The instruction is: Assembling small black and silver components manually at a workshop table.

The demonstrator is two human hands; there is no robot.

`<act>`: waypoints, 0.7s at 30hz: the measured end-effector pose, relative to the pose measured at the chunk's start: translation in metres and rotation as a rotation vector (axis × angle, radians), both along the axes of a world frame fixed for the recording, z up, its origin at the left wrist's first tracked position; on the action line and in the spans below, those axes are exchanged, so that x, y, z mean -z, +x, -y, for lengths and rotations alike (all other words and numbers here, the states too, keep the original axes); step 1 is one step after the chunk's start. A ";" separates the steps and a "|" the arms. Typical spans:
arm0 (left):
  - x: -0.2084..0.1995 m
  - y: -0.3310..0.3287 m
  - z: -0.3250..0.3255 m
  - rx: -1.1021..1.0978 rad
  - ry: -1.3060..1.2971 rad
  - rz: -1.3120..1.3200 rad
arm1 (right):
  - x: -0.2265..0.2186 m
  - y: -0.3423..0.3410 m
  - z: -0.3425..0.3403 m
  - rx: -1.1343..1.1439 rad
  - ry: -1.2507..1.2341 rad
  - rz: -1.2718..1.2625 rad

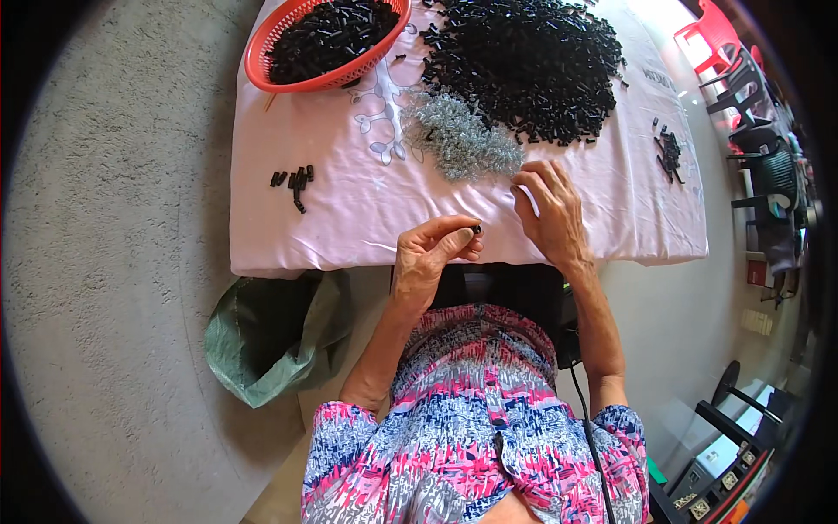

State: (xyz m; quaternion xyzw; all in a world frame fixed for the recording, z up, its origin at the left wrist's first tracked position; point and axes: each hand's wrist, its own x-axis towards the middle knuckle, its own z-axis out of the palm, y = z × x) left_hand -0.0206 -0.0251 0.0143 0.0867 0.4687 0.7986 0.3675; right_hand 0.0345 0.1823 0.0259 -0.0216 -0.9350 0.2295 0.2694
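Near the table's front edge, my left hand (pixel 435 251) is closed, pinching a short black tube piece (pixel 476 229) between thumb and fingers. To its right, my right hand (pixel 555 217) is bent with thumb and fingertips close together, at the lower right edge of a heap of small silvery pieces (pixel 463 138). What those fingertips hold, if anything, is too small to make out. Behind that heap spreads a large pile of black tube pieces (pixel 532 65).
A red plastic basket (pixel 255 63) of black pieces stands at the table's far left. Small groups of black pieces lie left (pixel 297 185) and right (pixel 669 155) on the pink cloth (pixel 349 231). An open green sack (pixel 234 349) is below the left edge; chairs (pixel 738 96) stand far right.
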 end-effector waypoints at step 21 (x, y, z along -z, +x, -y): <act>-0.001 0.011 -0.025 0.069 0.129 0.092 | -0.027 0.048 0.027 -0.068 -1.032 0.056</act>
